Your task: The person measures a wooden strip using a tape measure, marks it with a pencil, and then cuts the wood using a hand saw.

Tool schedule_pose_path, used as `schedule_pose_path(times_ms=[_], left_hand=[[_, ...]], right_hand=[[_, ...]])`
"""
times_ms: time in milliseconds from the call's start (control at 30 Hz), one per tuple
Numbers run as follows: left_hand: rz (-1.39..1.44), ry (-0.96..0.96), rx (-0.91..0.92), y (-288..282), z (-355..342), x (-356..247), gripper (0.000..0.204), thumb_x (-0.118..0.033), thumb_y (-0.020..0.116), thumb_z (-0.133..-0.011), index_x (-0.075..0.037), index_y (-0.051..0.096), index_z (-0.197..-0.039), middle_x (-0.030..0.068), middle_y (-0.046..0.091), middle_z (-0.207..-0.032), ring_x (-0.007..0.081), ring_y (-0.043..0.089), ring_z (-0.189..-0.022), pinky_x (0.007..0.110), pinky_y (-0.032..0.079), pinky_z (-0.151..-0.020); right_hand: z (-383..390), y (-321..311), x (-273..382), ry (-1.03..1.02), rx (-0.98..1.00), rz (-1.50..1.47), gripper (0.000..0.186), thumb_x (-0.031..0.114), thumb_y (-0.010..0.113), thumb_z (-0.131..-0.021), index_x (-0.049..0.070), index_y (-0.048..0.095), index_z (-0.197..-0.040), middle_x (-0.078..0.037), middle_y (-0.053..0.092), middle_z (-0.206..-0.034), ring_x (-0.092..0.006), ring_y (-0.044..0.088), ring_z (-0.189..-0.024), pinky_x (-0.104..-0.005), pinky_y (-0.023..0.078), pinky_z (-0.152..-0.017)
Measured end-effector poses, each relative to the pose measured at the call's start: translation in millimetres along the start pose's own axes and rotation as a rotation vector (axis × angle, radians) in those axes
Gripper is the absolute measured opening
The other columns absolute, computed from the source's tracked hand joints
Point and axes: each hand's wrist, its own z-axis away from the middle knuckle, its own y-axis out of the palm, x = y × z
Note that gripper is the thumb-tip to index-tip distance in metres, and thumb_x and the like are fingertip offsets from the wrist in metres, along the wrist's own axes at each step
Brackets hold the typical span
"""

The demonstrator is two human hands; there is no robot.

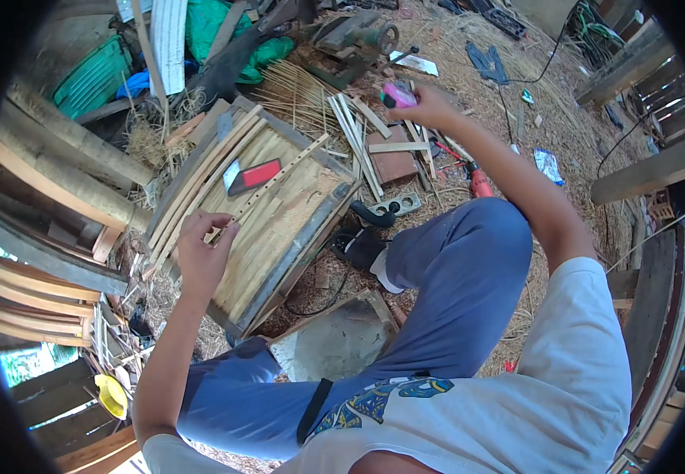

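Note:
My left hand [202, 246] is over the left part of a low wooden workbench [251, 296], its fingertips pinched on a thin wooden strip [285, 172]. The strip slants across the bench top toward the far right corner and bears a row of small dark marks or holes. Beside it lies a flat red and dark rectangular thing [255, 177] with a pale end. Held out to the far right, above the floor, my right hand [431, 107] is closed around a small pink and black object [399, 95]; its kind is unclear.
Curved wooden slats [204, 178] line the bench's left side. Thin sticks [299, 95] and wood offcuts [358, 150] litter the shavings-covered floor. A metal vise [362, 47] stands at the back. Near my knee are a power strip [400, 205] and a red bottle-like thing [480, 184].

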Motion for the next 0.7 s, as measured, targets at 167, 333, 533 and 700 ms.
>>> schedule_pose_path(times_ms=[167, 333, 533, 700], left_hand=[[0.103, 0.016, 0.042, 64, -50, -33, 0.015, -0.007, 0.084, -0.086, -0.001, 0.078, -0.098, 0.0095, 0.068, -0.09, 0.0221, 0.066, -0.085, 0.035, 0.053, -0.079], [0.102, 0.093, 0.034, 124, -84, -49, 0.016, -0.009, 0.085, -0.085, -0.003, 0.078, -0.097, 0.0079, 0.066, -0.089, 0.0246, 0.063, -0.085, 0.038, 0.05, -0.079], [-0.019, 0.226, 0.072, 161, -120, -78, 0.014, -0.011, 0.085, -0.084, -0.007, 0.079, -0.096, 0.0055, 0.065, -0.089, 0.0259, 0.06, -0.089, 0.04, 0.046, -0.082], [-0.059, 0.294, 0.151, 197, -145, -101, 0.013, -0.014, 0.084, -0.085, -0.009, 0.079, -0.096, 0.0054, 0.064, -0.089, 0.027, 0.059, -0.093, 0.041, 0.044, -0.087]], right_hand=[[39, 85, -159, 0.188, -0.018, -0.167, 0.095, 0.059, 0.095, -0.061, -0.004, 0.069, -0.127, -0.024, 0.075, -0.116, -0.0362, 0.074, -0.108, -0.0436, 0.058, -0.092], [94, 153, -190, 0.311, 0.04, -0.037, 0.095, 0.053, 0.095, -0.062, 0.004, 0.059, -0.135, -0.021, 0.074, -0.12, -0.0382, 0.073, -0.111, -0.0465, 0.058, -0.096], [81, 189, -232, 0.212, 0.156, 0.025, 0.081, 0.054, 0.089, -0.071, 0.007, 0.063, -0.131, -0.02, 0.075, -0.116, -0.0388, 0.073, -0.109, -0.0484, 0.058, -0.095], [25, 194, -264, 0.344, -0.207, -0.192, 0.035, 0.037, 0.067, -0.095, 0.006, 0.075, -0.11, -0.024, 0.077, -0.102, -0.0437, 0.074, -0.1, -0.0523, 0.058, -0.089]])
